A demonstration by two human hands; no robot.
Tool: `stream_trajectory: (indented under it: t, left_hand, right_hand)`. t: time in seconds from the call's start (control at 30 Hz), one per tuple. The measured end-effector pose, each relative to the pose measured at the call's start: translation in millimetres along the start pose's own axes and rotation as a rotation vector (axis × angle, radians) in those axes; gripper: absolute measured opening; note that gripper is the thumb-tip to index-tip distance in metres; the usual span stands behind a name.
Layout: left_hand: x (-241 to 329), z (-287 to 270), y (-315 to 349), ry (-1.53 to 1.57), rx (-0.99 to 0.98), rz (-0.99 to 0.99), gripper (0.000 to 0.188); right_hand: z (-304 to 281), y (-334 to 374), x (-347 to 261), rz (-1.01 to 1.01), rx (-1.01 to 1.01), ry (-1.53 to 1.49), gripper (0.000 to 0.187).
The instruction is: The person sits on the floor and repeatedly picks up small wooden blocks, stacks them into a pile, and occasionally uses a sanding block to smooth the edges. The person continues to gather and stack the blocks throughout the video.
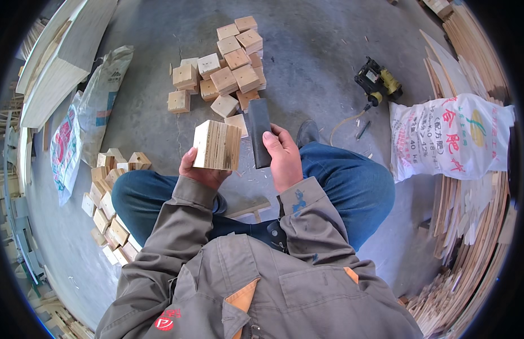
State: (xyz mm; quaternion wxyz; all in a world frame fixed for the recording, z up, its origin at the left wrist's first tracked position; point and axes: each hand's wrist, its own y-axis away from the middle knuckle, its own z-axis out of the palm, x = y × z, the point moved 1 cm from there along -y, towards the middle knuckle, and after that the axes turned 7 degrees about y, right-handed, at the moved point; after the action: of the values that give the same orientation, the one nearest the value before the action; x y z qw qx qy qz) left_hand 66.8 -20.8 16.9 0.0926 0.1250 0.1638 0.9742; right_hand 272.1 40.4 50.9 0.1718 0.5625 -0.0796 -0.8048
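Observation:
In front of me, my left hand grips a plywood block from below and its left side; layered edges show on the block's right face. My right hand is closed around a long dark grey bar, shaped like a sanding block, with the thumb lying over it. The bar stands nearly upright just right of the block, with a narrow gap between them. Beyond both hands, a loose pile of similar wooden blocks rests on the floor. More stacked wooden blocks stand beside my left knee.
A black and yellow power tool with a cord or hose lies ahead on the right. A white printed sack rests on stacked wood strips at the right. Plastic sacks and large boards stand at the left.

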Motion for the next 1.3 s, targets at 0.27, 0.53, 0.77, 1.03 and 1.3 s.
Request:
stream_trajectory:
  t: [0.27,0.53,0.77,1.03,1.3]
  left_hand:
    - [2.1,-10.0,-4.1,-0.166,0.021,0.062,0.077]
    - [2.9,-14.4,-8.6,-0.073,0.017,0.106,0.066]
    - [3.5,-29.1,-11.7,-0.047,0.124,0.243,0.064]
    - [9.1,-21.9,-6.4,0.012,0.217,0.081,0.067]
    - [9.8,-24.5,-6.0,-0.084,0.330,0.106,0.068]
  right_hand:
    - [-1.4,5.4,-12.4,0.071,-0.134,0.033,0.042]
    - [-3.4,1.0,-2.3,0.045,-0.189,0.057,0.042]
    - [-2.3,3.5,-6.0,0.068,-0.255,0.036,0.042]
    - [-3.8,1.9,4.1,-0.093,-0.257,0.348,0.042]
    - [-3.7,0.9,5.7,-0.294,-0.159,0.701,0.048]
